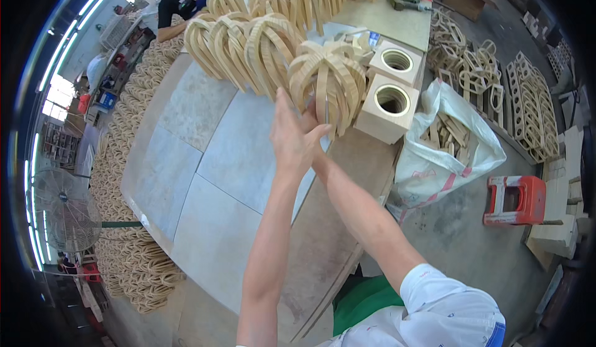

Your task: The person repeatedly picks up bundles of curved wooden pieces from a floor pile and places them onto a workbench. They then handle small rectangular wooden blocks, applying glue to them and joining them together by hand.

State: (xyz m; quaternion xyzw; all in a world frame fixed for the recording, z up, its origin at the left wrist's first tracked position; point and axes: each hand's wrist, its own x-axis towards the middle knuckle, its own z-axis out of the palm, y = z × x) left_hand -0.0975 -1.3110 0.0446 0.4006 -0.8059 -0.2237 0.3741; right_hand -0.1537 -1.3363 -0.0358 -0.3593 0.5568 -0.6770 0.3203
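Note:
My left hand [290, 137] is stretched out at the near side of a pale wooden cage-like frame [328, 77] made of curved strips. Its fingers point away from me, its thumb stands apart, and nothing shows in it. Mostly hidden behind it, my right hand [310, 123] is at the lower part of the same frame; its fingers cannot be made out. Similar curved wooden frames [271, 49] stand in rows to the left and beyond. Just right of the frame are two wooden blocks [388, 106] with round, metal-lined holes.
Grey boards cover the worktable [211, 213]. Right of it stand a white woven sack [456, 151] of wood offcuts and a red stool [515, 200]. A fan [64, 201] and piled wooden frames [133, 247] line the left. Another person [177, 2] leans in at the far left.

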